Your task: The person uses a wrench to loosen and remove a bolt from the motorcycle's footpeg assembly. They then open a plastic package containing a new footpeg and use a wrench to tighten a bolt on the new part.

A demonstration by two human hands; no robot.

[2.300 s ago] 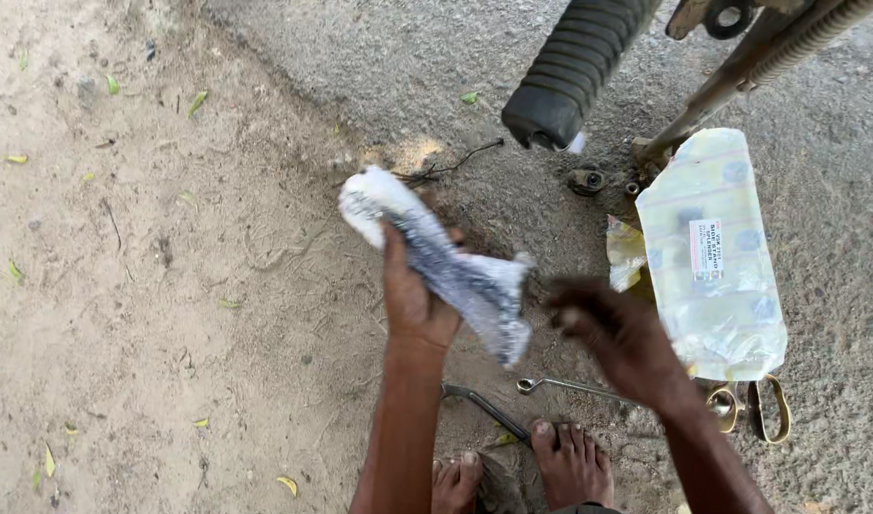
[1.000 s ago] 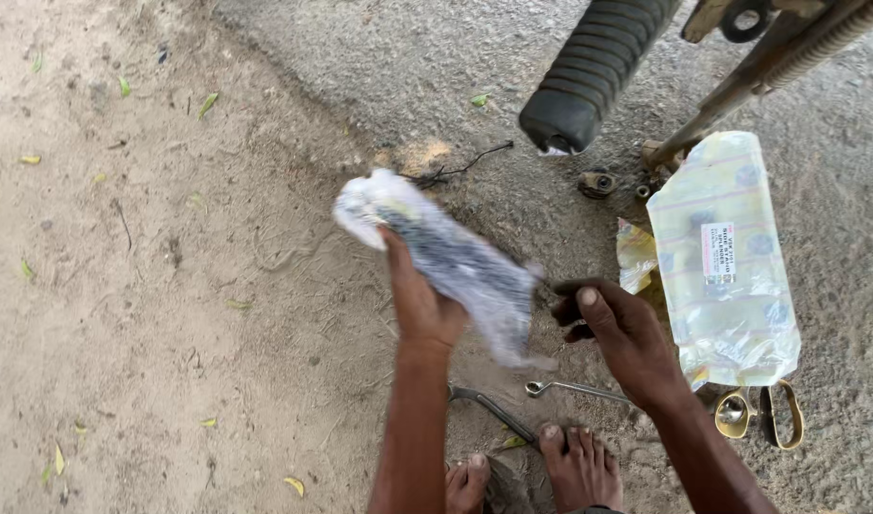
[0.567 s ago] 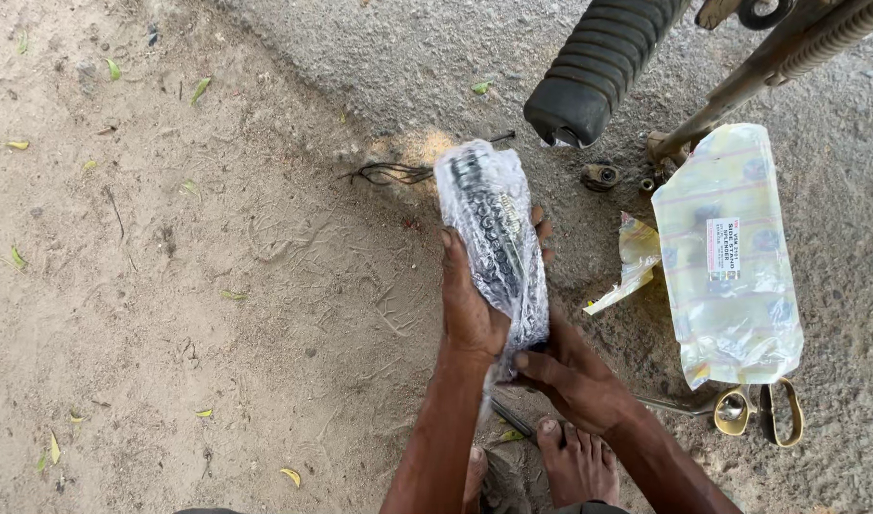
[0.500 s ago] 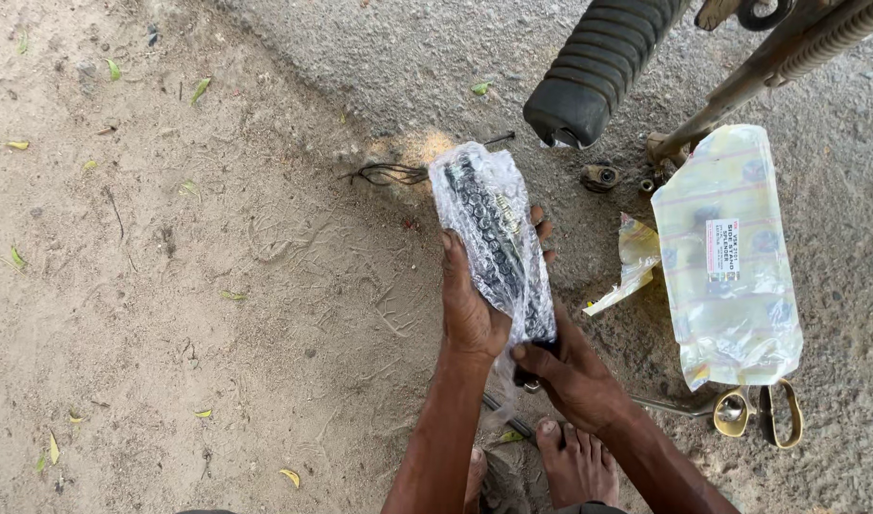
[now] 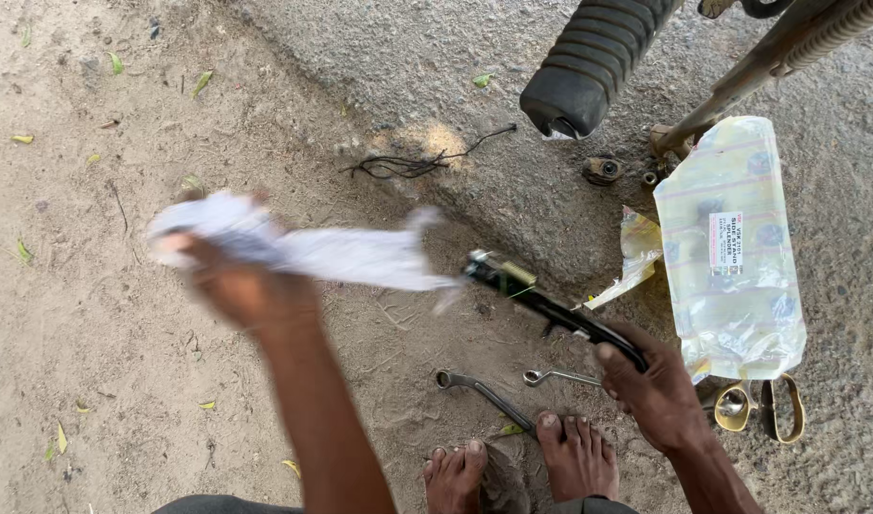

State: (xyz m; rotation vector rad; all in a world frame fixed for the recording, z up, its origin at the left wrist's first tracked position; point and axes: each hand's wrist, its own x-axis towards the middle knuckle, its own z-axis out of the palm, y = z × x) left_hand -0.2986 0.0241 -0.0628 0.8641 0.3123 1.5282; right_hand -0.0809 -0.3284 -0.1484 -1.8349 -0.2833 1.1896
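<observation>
Head view: our left hand (image 5: pixel 241 286) grips a blurred, crumpled white plastic wrapper (image 5: pixel 341 255) above the sandy ground (image 5: pixel 94 381). Just beside its loose end, a black metal bar (image 5: pixel 551 306) slants down into our right hand's (image 5: pixel 655 390) closed fist. Two spanners (image 5: pixel 498 395) lie near our bare feet (image 5: pixel 522 466); a clear parts bag (image 5: pixel 736 238) lies rightmost.

The left hand (image 5: pixel 237 286) holds an emptied wrapper (image 5: pixel 351 257) out to the left; the right hand (image 5: pixel 651 385) grips a metal rod (image 5: pixel 551 305) at the right. Between them, on the ground (image 5: pixel 122 381), two spanners (image 5: pixel 489 395) lie just before the bare feet (image 5: pixel 575 457). A packaged part (image 5: pixel 732 238) lies further right, below a footrest (image 5: pixel 598 62).
</observation>
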